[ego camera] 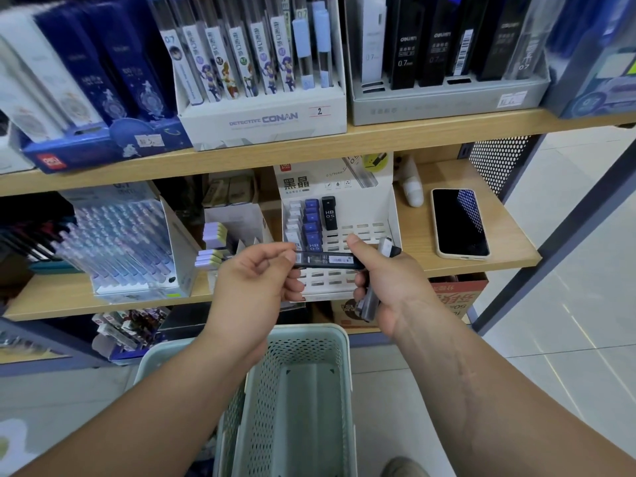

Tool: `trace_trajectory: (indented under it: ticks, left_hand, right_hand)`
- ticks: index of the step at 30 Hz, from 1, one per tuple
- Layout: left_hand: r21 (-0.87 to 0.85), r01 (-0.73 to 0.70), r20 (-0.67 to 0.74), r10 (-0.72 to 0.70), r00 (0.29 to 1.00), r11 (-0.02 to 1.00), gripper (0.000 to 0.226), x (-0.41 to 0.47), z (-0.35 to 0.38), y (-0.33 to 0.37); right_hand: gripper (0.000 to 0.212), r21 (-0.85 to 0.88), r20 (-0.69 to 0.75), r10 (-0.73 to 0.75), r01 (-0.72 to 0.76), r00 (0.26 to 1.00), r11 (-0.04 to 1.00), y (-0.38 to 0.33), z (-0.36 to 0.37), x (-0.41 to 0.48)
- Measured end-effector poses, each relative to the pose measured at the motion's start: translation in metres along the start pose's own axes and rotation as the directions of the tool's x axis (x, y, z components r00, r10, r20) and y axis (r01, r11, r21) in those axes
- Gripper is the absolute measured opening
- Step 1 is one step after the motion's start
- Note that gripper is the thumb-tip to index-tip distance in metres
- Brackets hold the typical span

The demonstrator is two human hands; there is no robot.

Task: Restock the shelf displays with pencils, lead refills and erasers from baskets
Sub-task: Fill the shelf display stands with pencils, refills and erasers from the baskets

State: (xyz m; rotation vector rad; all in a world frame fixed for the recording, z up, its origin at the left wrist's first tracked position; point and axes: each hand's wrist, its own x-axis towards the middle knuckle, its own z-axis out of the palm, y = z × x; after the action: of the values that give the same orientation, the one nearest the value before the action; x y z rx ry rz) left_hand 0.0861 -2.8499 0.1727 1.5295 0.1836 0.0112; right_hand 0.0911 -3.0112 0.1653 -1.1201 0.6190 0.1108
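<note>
Fingers [295,286] of left hand [254,280] pinch one end of black lead refill case [327,260], held level before slotted display box [392,215]. Right hand [389,287]: thumb on other end, palm grips spare cases [370,304]. Step, likely: slotting refills. Next: turn case upright, aim at vacant slot.

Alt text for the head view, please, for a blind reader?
Left hand and right hand hold a black refill case before a slotted display on a shelf; the right hand also grips spare cases. A basket sits below, a phone beside the display.
</note>
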Motion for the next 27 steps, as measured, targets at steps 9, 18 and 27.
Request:
trace_trajectory:
  ticks: [9,18,27]
  left_hand:
    - [0.123,-0.346,0.325,0.292,0.9,0.93,0.031,0.013,0.008,0.018]
    - [0.532,-0.479,0.287,0.384,0.878,0.698,0.01,0.071,0.023,0.034]
    - [0.733,-0.625,0.454,0.492,0.743,0.269,0.01,0.115,0.037,0.024]
  right_hand:
    - [0.015,0.081,-0.034,0.093,-0.09,0.995,0.993,-0.003,-0.009,0.009]
    - [0.03,0.153,-0.24,0.099,-0.063,0.966,0.986,-0.005,-0.021,0.016]
    - [0.025,0.165,-0.197,0.035,-0.002,0.98,0.986,-0.008,-0.024,0.017]
